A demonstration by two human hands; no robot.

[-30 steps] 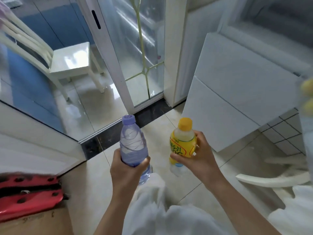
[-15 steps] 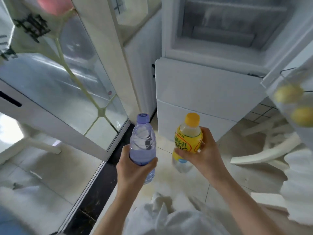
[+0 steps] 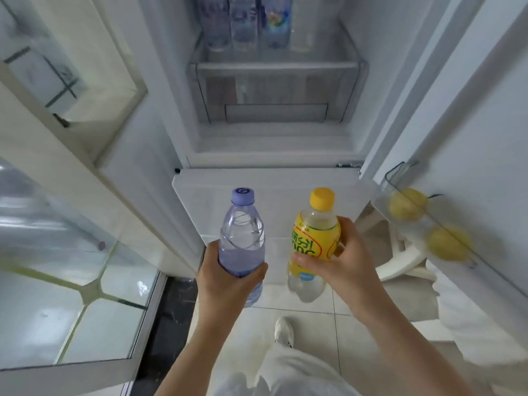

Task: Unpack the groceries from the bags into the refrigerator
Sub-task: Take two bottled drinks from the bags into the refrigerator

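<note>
My left hand (image 3: 228, 284) grips a clear water bottle (image 3: 241, 232) with a lilac cap, held upright. Beside it my right hand (image 3: 343, 264) grips a drink bottle (image 3: 314, 238) with a yellow label and yellow cap. Both bottles are held in front of the open refrigerator (image 3: 274, 144). Several bottles (image 3: 245, 21) stand on its shelf above a clear drawer (image 3: 274, 92). Two yellow fruits (image 3: 408, 204) lie in the door bin (image 3: 440, 221) on the right.
The refrigerator's closed lower compartments (image 3: 271, 190) are just behind the bottles. A glass sliding door (image 3: 71, 295) stands on the left with a dark threshold (image 3: 168, 324). A white chair (image 3: 400, 261) sits under the fridge door. My shoe (image 3: 284, 330) is on the tiled floor.
My view has swung right and up from the glass door and floor to the open refrigerator. Both hands keep their bottles, now closer to the fridge.
</note>
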